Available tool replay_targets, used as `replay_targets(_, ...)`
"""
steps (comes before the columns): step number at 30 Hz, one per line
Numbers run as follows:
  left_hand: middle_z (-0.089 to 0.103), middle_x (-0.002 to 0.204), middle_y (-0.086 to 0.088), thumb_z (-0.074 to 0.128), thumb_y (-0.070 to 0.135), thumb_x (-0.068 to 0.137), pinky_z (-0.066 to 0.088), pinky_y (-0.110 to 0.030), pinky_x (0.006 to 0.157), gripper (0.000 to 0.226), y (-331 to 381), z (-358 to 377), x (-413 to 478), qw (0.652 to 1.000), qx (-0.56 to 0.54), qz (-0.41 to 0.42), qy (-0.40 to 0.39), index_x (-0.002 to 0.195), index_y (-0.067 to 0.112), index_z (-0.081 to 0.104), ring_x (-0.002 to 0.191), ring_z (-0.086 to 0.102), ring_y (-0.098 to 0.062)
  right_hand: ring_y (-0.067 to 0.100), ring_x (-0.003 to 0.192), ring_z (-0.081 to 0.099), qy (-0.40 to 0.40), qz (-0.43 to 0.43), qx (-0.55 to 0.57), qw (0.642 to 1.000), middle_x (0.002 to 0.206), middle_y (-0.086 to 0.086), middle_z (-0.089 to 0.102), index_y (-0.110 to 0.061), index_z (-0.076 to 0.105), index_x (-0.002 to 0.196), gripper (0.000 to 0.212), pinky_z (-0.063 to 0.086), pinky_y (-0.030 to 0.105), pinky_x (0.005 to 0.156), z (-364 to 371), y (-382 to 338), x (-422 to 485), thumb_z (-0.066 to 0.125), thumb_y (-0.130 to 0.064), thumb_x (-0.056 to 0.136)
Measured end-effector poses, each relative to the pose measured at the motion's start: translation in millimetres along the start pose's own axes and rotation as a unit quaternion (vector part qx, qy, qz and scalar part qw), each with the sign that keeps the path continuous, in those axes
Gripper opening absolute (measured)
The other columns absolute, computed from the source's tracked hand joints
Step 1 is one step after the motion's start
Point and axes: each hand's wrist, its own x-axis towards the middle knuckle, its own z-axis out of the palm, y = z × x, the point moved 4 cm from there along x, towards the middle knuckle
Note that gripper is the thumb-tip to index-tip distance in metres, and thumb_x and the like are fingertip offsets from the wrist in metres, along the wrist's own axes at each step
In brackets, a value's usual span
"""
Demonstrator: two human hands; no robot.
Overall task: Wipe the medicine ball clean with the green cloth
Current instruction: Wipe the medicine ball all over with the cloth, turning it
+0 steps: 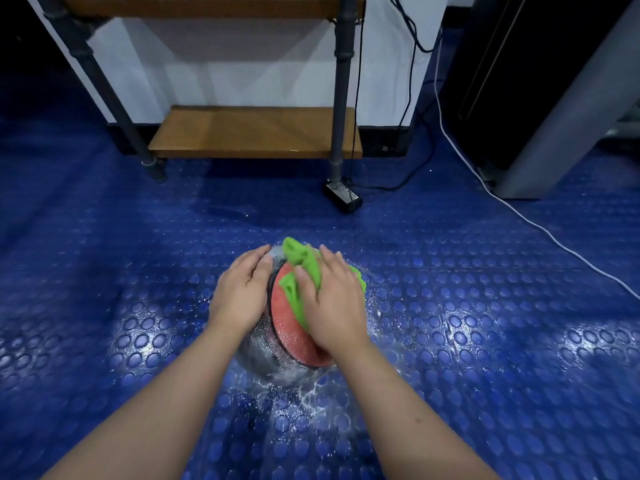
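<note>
Pressed flat, the right hand (334, 301) pins the green cloth (298, 258) while the spread left hand (242, 292) braces the medicine ball (289, 327), which may skid on the wet floor (311, 414).

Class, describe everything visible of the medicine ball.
The medicine ball is round and textured, with a grey panel and a coral-red panel divided by dark seams. It sits on the wet-looking blue studded floor. The left hand rests on its left side; the right hand presses the green cloth onto it.
</note>
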Motion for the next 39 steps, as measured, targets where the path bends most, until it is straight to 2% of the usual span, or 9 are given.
replay_targets(5, 0.049, 0.143, 0.017, 0.038, 0.048, 0.101, 0.033, -0.040, 0.106, 0.038, 2, 2, 0, 1.000, 0.022, -0.016, 0.004, 0.134, 0.039, 0.054, 0.133, 0.042, -0.012, 0.027, 0.135, 0.039, 0.005, 0.128, 0.108, 0.986, 0.143, 0.006, 0.048, -0.016, 0.048, 0.136, 0.070, 0.032, 0.045, 0.110, -1, 15, 15, 0.021, -0.061, 0.090)
replay_targets(11, 0.051, 0.140, 0.018, 0.039, 0.049, 0.100, 0.034, -0.032, 0.097, 0.036, -3, 0, 0, 1.000, 0.018, 0.002, 0.002, 0.131, 0.041, 0.056, 0.130, 0.045, -0.010, 0.004, 0.146, -0.007, 0.011, 0.005, 0.071, 0.997, 0.158, -0.015, 0.006, -0.041, 0.003, 0.143, 0.059, -0.003, 0.036, 0.120, 4, -5, -38, 0.013, -0.061, 0.089)
replay_targets(15, 0.051, 0.141, 0.017, 0.040, 0.051, 0.099, 0.035, -0.037, 0.104, 0.038, -3, 1, 2, 1.000, 0.017, 0.009, -0.006, 0.132, 0.039, 0.056, 0.131, 0.045, -0.012, -0.006, 0.143, -0.002, 0.014, 0.035, 0.199, 0.979, 0.157, -0.016, 0.017, -0.031, 0.021, 0.150, 0.071, -0.001, 0.037, 0.120, -5, 3, -30, 0.016, -0.064, 0.088)
replay_targets(20, 0.051, 0.142, 0.014, 0.036, 0.055, 0.094, 0.036, -0.039, 0.104, 0.046, -3, 4, 2, 0.999, 0.031, -0.004, -0.003, 0.133, 0.039, 0.055, 0.131, 0.045, -0.015, 0.012, 0.144, 0.012, -0.041, 0.019, 0.052, 0.998, 0.156, -0.008, 0.022, -0.029, 0.031, 0.146, 0.086, 0.009, 0.043, 0.118, -12, -13, -15, 0.017, -0.074, 0.074)
replay_targets(23, 0.050, 0.142, 0.016, 0.030, 0.060, 0.089, 0.038, -0.044, 0.105, 0.054, -2, 3, -3, 0.999, 0.032, -0.005, 0.009, 0.133, 0.040, 0.054, 0.131, 0.045, -0.015, 0.015, 0.115, 0.042, 0.064, 0.097, 0.113, 0.987, 0.118, -0.006, 0.051, -0.025, 0.058, 0.111, 0.061, 0.032, 0.040, 0.103, -30, -17, -11, 0.036, -0.070, 0.075)
replay_targets(28, 0.048, 0.145, 0.014, 0.028, 0.059, 0.085, 0.035, -0.044, 0.108, 0.060, -5, 5, -7, 0.999, 0.024, -0.017, 0.022, 0.136, 0.038, 0.052, 0.134, 0.043, -0.017, 0.028, 0.107, 0.050, -0.047, 0.122, 0.008, 0.991, 0.113, 0.003, 0.050, -0.018, 0.047, 0.109, 0.063, 0.044, 0.042, 0.090, -29, -33, 1, 0.051, -0.071, 0.075)
replay_targets(33, 0.049, 0.144, 0.013, 0.029, 0.061, 0.084, 0.034, -0.044, 0.110, 0.063, -11, 3, -9, 0.999, 0.001, -0.026, 0.034, 0.135, 0.035, 0.054, 0.134, 0.043, -0.017, 0.031, 0.090, 0.056, -0.083, 0.128, 0.024, 0.988, 0.093, 0.005, 0.056, -0.016, 0.046, 0.090, 0.012, 0.040, 0.036, 0.072, -41, -40, 11, 0.050, -0.027, 0.086)
replay_targets(36, 0.048, 0.145, 0.014, 0.028, 0.064, 0.084, 0.034, -0.048, 0.110, 0.063, -11, 4, -8, 0.999, 0.003, -0.030, 0.032, 0.135, 0.038, 0.053, 0.135, 0.041, -0.018, 0.023, 0.065, 0.046, -0.076, 0.216, 0.254, 0.940, 0.067, 0.003, 0.045, -0.016, 0.042, 0.069, 0.017, 0.036, 0.033, 0.061, -51, -27, 16, 0.049, -0.010, 0.083)
replay_targets(39, 0.047, 0.145, 0.016, 0.025, 0.067, 0.083, 0.034, -0.051, 0.110, 0.064, -9, 5, -7, 0.999, 0.014, -0.034, 0.030, 0.135, 0.041, 0.051, 0.135, 0.041, -0.018, 0.027, 0.068, 0.055, -0.103, 0.274, 0.546, 0.785, 0.074, 0.013, 0.054, -0.006, 0.056, 0.088, 0.023, 0.048, 0.039, 0.065, -51, -14, 6, 0.042, 0.012, 0.082)
